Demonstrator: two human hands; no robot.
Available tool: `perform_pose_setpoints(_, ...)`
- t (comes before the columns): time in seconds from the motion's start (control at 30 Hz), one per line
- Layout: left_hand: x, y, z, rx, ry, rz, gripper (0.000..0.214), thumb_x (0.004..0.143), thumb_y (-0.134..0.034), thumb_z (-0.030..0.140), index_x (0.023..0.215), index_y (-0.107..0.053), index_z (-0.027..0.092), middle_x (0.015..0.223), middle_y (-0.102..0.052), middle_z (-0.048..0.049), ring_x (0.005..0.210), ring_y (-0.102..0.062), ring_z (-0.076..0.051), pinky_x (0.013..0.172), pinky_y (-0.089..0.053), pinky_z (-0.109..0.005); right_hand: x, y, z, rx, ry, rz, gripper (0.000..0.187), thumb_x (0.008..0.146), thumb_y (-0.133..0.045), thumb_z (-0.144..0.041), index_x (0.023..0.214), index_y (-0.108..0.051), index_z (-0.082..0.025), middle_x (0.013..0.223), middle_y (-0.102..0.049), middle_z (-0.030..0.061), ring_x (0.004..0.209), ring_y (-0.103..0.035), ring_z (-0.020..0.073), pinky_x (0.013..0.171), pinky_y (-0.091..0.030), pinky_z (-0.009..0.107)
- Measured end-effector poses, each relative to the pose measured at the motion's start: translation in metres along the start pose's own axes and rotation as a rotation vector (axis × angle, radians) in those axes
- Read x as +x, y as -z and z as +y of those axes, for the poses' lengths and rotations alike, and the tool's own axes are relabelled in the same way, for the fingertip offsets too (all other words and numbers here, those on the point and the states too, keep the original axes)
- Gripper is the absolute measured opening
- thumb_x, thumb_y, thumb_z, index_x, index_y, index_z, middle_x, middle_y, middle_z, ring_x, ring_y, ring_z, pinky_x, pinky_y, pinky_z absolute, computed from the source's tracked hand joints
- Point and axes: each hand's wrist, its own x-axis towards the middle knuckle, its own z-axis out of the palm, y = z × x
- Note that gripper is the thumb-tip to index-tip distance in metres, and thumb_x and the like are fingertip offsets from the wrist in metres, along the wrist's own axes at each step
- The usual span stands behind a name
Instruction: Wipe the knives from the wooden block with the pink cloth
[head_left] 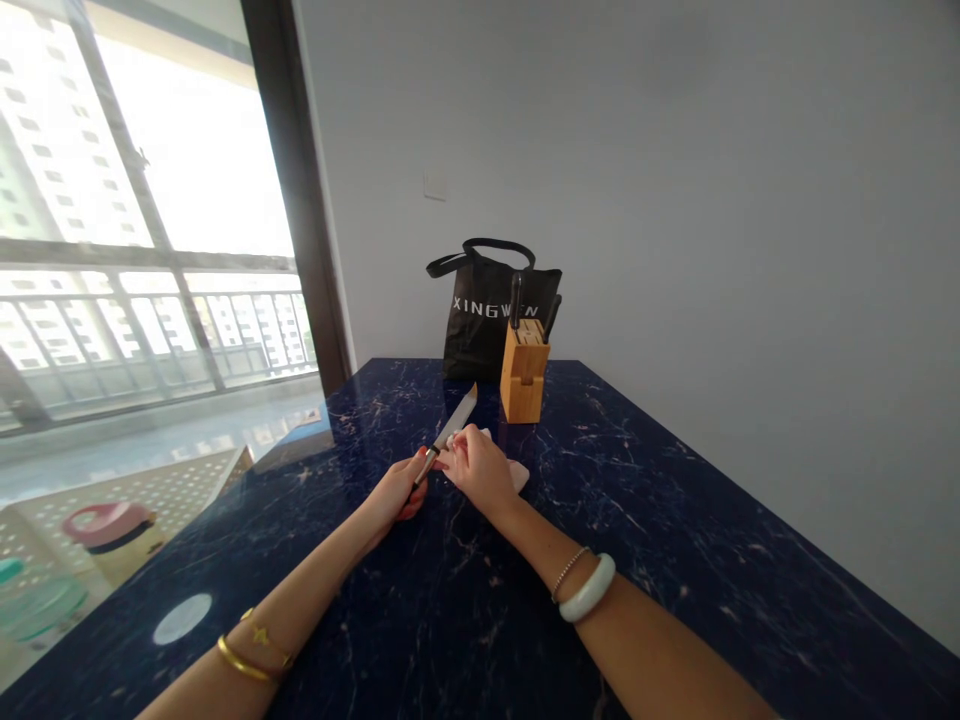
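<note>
A big bright window (165, 200) is at ten o'clock. A gray wall (637, 180) is at one, behind the blue counter (637, 500).

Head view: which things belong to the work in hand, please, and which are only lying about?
In the work:
knife, in the left hand
pale cloth, in the right hand
wooden knife block, probably

Just lying about, it seems:
black bag
pink-lidded container
white disc
</note>
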Motion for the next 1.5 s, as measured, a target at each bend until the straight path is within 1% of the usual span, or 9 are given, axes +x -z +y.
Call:
perform_pose_setpoints(0.13, 0.001, 0.001, -0.002, 0.049, 0.014, -0.021, 0.056, 0.073, -0.039, 0.063, 0.095, -0.05, 0.012, 0.035, -0.031, 0.0111, 0.024, -0.022, -0.005, 0.025, -0.014, -0.014, 0.001, -0.001, 0.002, 0.093, -0.018, -0.008, 0.007, 0.084, -0.04, -0.021, 0.088, -0.046, -0.02, 0.084, -0.057, 0.0027, 0.082, -0.053, 0.0153, 0.072, -0.04, 0.027)
perform_pose_setpoints(0.3, 0.005, 0.001, -0.007, 0.126, 0.002, -0.043, 0.055, 0.072, -0.038, 0.064, 0.092, -0.05, 0.014, 0.033, -0.033, 0.0102, 0.022, -0.025, -0.006, 0.023, -0.016, -0.015, -0.002, -0.001, -0.003, 0.063, 0.123, -0.096, 0.013, 0.087, -0.037, -0.022, 0.091, -0.049, -0.019, 0.089, -0.058, 0.0046, 0.089, -0.052, 0.0159, 0.079, -0.04, 0.029)
perform_pose_setpoints(0.37, 0.005, 0.002, -0.007, 0.118, 0.002, -0.031, 0.055, 0.073, -0.038, 0.064, 0.093, -0.05, 0.014, 0.033, -0.034, 0.0101, 0.022, -0.025, -0.006, 0.023, -0.016, -0.015, -0.002, -0.001, -0.004, 0.042, 0.137, -0.102, 0.014, 0.088, -0.036, -0.023, 0.092, -0.049, -0.019, 0.09, -0.058, 0.0051, 0.09, -0.052, 0.0163, 0.079, -0.039, 0.029)
perform_pose_setpoints(0.6, 0.003, 0.002, -0.003, 0.065, -0.006, -0.074, 0.052, 0.073, -0.041, 0.061, 0.091, -0.051, 0.013, 0.031, -0.029, 0.0112, 0.022, -0.02, -0.005, 0.023, -0.014, -0.014, 0.001, 0.0, 0.0, -0.024, 0.02, -0.059, 0.01, 0.085, -0.039, -0.019, 0.09, -0.048, -0.018, 0.087, -0.059, 0.0048, 0.084, -0.053, 0.0168, 0.073, -0.04, 0.028)
perform_pose_setpoints(0.8, 0.005, 0.004, -0.008, 0.107, -0.013, -0.057, 0.051, 0.074, -0.039, 0.062, 0.089, -0.051, 0.015, 0.031, -0.031, 0.0104, 0.021, -0.022, -0.006, 0.022, -0.015, -0.015, 0.0, 0.005, -0.004, 0.017, 0.141, -0.124, 0.011, 0.085, -0.04, -0.019, 0.091, -0.05, -0.019, 0.089, -0.059, 0.0038, 0.088, -0.053, 0.0153, 0.077, -0.038, 0.026)
perform_pose_setpoints(0.97, 0.002, 0.001, -0.006, 0.189, -0.028, -0.055, 0.051, 0.074, -0.041, 0.061, 0.088, -0.052, 0.014, 0.031, -0.03, 0.011, 0.021, -0.021, -0.005, 0.022, -0.015, -0.015, 0.008, 0.009, 0.007, 0.024, 0.013, -0.022, 0.013, 0.086, -0.038, -0.019, 0.09, -0.051, -0.021, 0.089, -0.058, 0.0023, 0.085, -0.052, 0.0141, 0.076, -0.038, 0.025)
perform_pose_setpoints(1.27, 0.005, 0.003, -0.009, 0.256, -0.024, -0.099, 0.055, 0.073, -0.041, 0.062, 0.085, -0.058, 0.011, 0.03, -0.027, 0.0113, 0.021, -0.02, -0.004, 0.024, -0.013, -0.016, 0.022, 0.021, 0.05, 0.058, -0.233, 0.102, 0.014, 0.083, -0.042, -0.024, 0.083, -0.056, -0.021, 0.084, -0.059, 0.0028, 0.08, -0.055, 0.0145, 0.072, -0.041, 0.025)
perform_pose_setpoints(1.4, 0.002, 0.002, -0.006, 0.289, -0.023, -0.121, 0.055, 0.074, -0.039, 0.062, 0.084, -0.058, 0.011, 0.03, -0.027, 0.0111, 0.021, -0.021, -0.004, 0.025, -0.013, -0.016, 0.024, 0.022, 0.066, 0.075, -0.375, 0.167, 0.013, 0.082, -0.043, -0.027, 0.081, -0.054, -0.02, 0.081, -0.061, 0.0036, 0.077, -0.057, 0.016, 0.07, -0.042, 0.026)
perform_pose_setpoints(1.5, -0.001, 0.002, -0.003, 0.255, -0.015, -0.162, 0.054, 0.075, -0.038, 0.062, 0.084, -0.056, 0.012, 0.031, -0.027, 0.0112, 0.022, -0.02, -0.004, 0.025, -0.013, -0.016, 0.024, 0.024, 0.07, 0.101, -0.454, 0.214, 0.014, 0.082, -0.043, -0.03, 0.083, -0.051, -0.02, 0.08, -0.061, 0.004, 0.076, -0.058, 0.0172, 0.07, -0.042, 0.027)
